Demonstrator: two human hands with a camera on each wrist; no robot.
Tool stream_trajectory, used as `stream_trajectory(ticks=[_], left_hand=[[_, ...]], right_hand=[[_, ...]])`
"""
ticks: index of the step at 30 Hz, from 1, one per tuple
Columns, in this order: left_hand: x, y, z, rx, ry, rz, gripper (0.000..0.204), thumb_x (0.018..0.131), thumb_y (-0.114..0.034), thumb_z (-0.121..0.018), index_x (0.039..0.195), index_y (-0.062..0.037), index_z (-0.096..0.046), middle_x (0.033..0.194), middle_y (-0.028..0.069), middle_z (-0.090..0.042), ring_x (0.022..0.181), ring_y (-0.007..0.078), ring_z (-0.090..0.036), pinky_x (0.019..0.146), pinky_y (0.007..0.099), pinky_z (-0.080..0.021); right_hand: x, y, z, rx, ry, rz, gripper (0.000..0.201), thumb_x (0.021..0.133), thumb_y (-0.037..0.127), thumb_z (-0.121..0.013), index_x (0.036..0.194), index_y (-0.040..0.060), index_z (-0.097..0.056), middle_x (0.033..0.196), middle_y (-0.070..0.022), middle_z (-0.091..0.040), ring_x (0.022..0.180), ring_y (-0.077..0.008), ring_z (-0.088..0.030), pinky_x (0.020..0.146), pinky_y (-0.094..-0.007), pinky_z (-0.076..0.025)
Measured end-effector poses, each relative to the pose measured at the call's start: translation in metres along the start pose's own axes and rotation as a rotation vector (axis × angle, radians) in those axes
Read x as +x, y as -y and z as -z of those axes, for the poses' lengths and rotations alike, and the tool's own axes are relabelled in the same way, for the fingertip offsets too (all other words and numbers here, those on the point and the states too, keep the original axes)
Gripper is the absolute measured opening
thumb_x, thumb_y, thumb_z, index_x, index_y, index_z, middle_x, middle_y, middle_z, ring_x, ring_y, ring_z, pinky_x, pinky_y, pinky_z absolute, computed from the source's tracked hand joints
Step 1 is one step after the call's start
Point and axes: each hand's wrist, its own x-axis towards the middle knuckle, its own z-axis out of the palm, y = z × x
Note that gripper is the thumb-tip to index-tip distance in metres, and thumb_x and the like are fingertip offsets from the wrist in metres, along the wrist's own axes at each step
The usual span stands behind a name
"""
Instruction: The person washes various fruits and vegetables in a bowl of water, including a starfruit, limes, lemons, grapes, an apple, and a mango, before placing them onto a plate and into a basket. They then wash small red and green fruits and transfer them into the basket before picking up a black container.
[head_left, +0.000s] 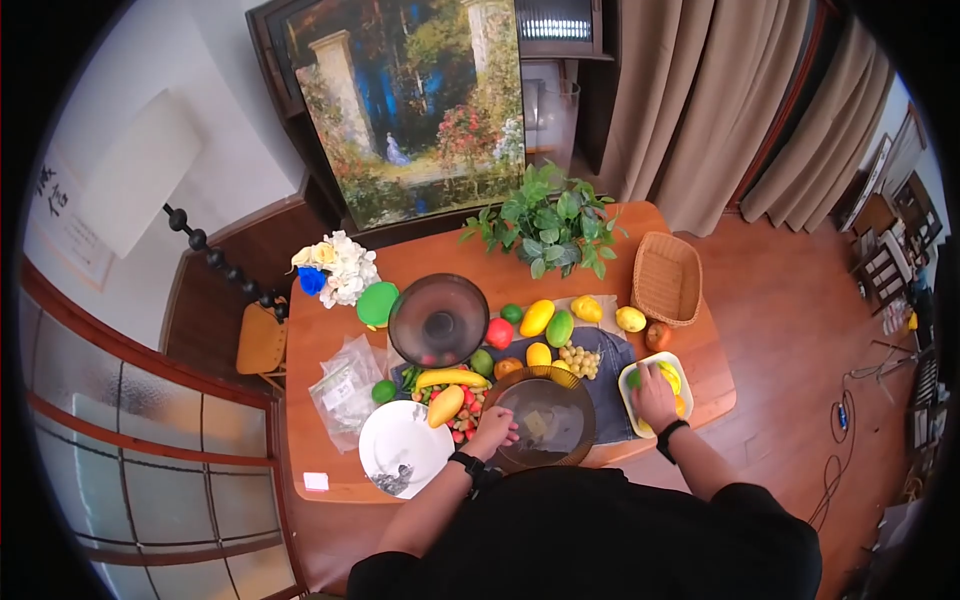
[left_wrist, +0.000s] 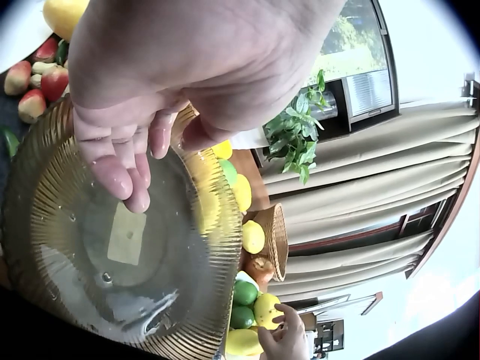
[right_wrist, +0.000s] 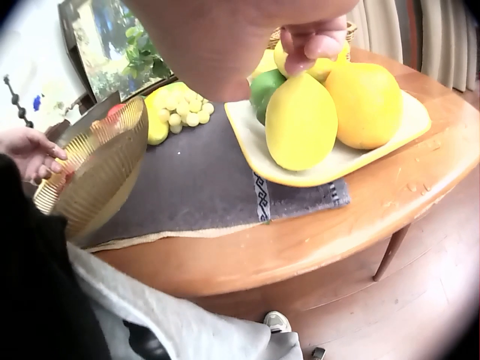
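Observation:
The left hand (head_left: 495,432) hangs over the left rim of a ribbed amber bowl (head_left: 545,415), its wet fingers relaxed and nothing held. In the left wrist view the bowl (left_wrist: 112,292) holds water and a pale rectangle shows at its middle. The right hand (head_left: 655,398) is over a cream tray (head_left: 645,425) of fruit at the table's right. In the right wrist view its fingers (right_wrist: 319,46) rest at a yellow fruit behind a yellow mango-shaped one (right_wrist: 301,124) and an orange-yellow round one (right_wrist: 367,105). Green fruits (left_wrist: 244,292) lie beside the yellow ones; its palm side is hidden.
A dark bowl (head_left: 438,320), a white plate (head_left: 405,450) and a plastic bag (head_left: 347,390) lie left. Loose fruit, including grapes (head_left: 580,360), lies on a dark cloth (head_left: 615,400). A wicker basket (head_left: 667,280) and a leafy plant (head_left: 550,220) stand behind.

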Motion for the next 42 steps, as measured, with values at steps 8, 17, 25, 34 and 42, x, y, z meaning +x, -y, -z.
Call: stream_trajectory(ticks=[8, 17, 25, 34, 42], left_hand=[[-0.009, -0.003, -0.003, -0.033, -0.032, 0.003, 0.03, 0.099, -0.026, -0.049, 0.123, -0.0082, -0.051, 0.102, 0.0111, -0.064, 0.074, 0.0195, -0.067, 0.065, 0.0321, -0.052], [-0.021, -0.002, 0.005, -0.079, -0.071, -0.003, 0.032, 0.101, -0.027, -0.047, 0.125, -0.0064, -0.05, 0.102, 0.0106, -0.064, 0.076, 0.0195, -0.067, 0.066, 0.0308, -0.053], [-0.022, -0.002, 0.004, -0.104, -0.034, 0.03, 0.027, 0.1, -0.025, -0.05, 0.12, -0.0076, -0.051, 0.1, 0.0102, -0.064, 0.075, 0.0189, -0.067, 0.066, 0.0307, -0.053], [-0.014, -0.01, -0.003, -0.093, 0.066, 0.002, 0.032, 0.101, -0.033, -0.048, 0.122, -0.0085, -0.051, 0.104, 0.0113, -0.064, 0.08, 0.02, -0.067, 0.07, 0.0328, -0.053], [-0.006, -0.013, -0.02, -0.39, 0.339, 0.05, 0.051, 0.101, -0.045, -0.045, 0.135, -0.0081, -0.043, 0.124, 0.0147, -0.059, 0.102, 0.0278, -0.065, 0.087, 0.0452, -0.054]], right_hand=[[0.126, 0.015, -0.05, 0.235, 0.394, 0.278, 0.069, 0.074, 0.022, -0.076, 0.137, 0.0102, -0.048, 0.122, -0.0182, -0.058, 0.114, -0.0402, -0.058, 0.095, -0.0458, -0.05], [0.101, 0.039, -0.103, -0.042, 0.413, 0.139, 0.062, 0.073, 0.025, -0.077, 0.127, 0.014, -0.048, 0.12, -0.0179, -0.057, 0.11, -0.0378, -0.06, 0.09, -0.0466, -0.052], [0.098, 0.026, -0.069, 0.229, 0.325, 0.026, 0.045, 0.072, 0.023, -0.073, 0.111, 0.0093, -0.056, 0.111, -0.0242, -0.06, 0.096, -0.0405, -0.064, 0.087, -0.0459, -0.053], [0.067, 0.06, 0.022, 0.776, 0.277, -0.019, 0.053, 0.065, 0.019, -0.078, 0.111, 0.0015, -0.06, 0.106, -0.0226, -0.063, 0.099, -0.0389, -0.063, 0.087, -0.042, -0.052], [0.012, 0.15, -0.014, 0.638, 0.431, 0.333, 0.06, 0.076, 0.023, -0.074, 0.129, 0.0066, -0.052, 0.12, -0.025, -0.054, 0.108, -0.044, -0.059, 0.096, -0.0463, -0.049]])
